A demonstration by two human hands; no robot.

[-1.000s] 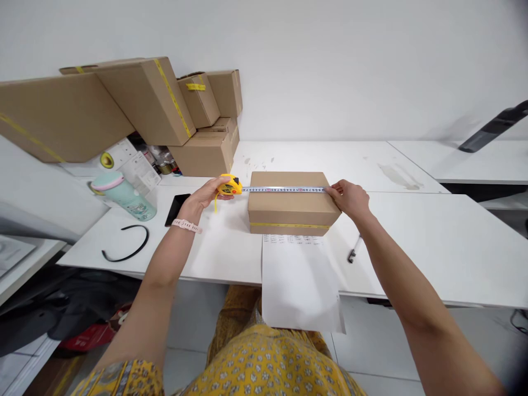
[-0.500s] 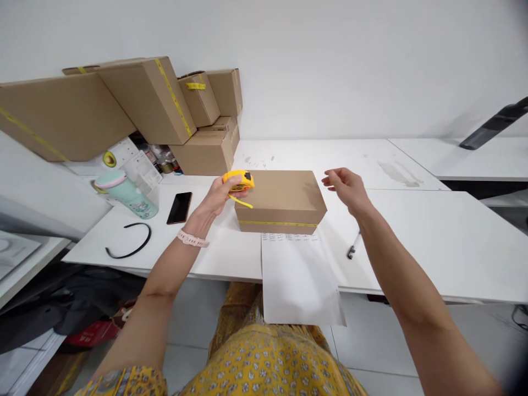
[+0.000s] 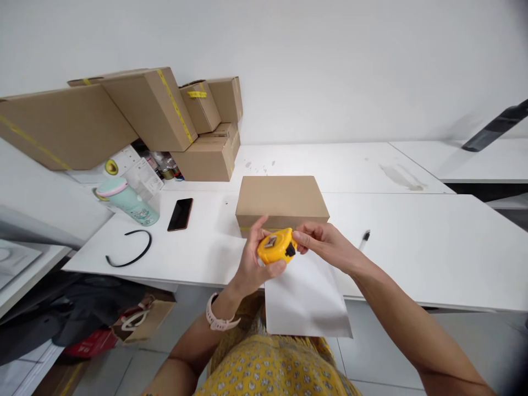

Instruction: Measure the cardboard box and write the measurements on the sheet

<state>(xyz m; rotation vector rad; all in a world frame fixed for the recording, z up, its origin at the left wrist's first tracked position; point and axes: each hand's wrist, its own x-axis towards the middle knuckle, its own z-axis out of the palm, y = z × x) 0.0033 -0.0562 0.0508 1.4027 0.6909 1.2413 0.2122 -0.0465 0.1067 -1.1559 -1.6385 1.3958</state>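
Observation:
My left hand (image 3: 248,269) is wrapped around a yellow tape measure (image 3: 273,248) with a black lock button, held above the table's front edge. At the blade end of the tape measure, the fingertips of my right hand (image 3: 319,242) are pinched together; the blade itself is hidden there. Just beyond both hands lies a closed brown cardboard box (image 3: 280,195), with a yellow strip along its front face, partly covered by my hands. A white sheet of paper (image 3: 307,302) sits below my hands and hangs over the table edge.
A pen (image 3: 365,237) lies to the right of my right hand. At left are a phone (image 3: 180,214), a black headband (image 3: 142,254) and a mint tumbler (image 3: 131,204). Cardboard boxes (image 3: 208,159) are stacked against the wall. A dark bottle-like object (image 3: 493,129) stands far right.
My left hand has brought the tape measure from the box's left side toward me and rightward. My right hand has come in from the right to its blade end. The protruding blade no longer shows.

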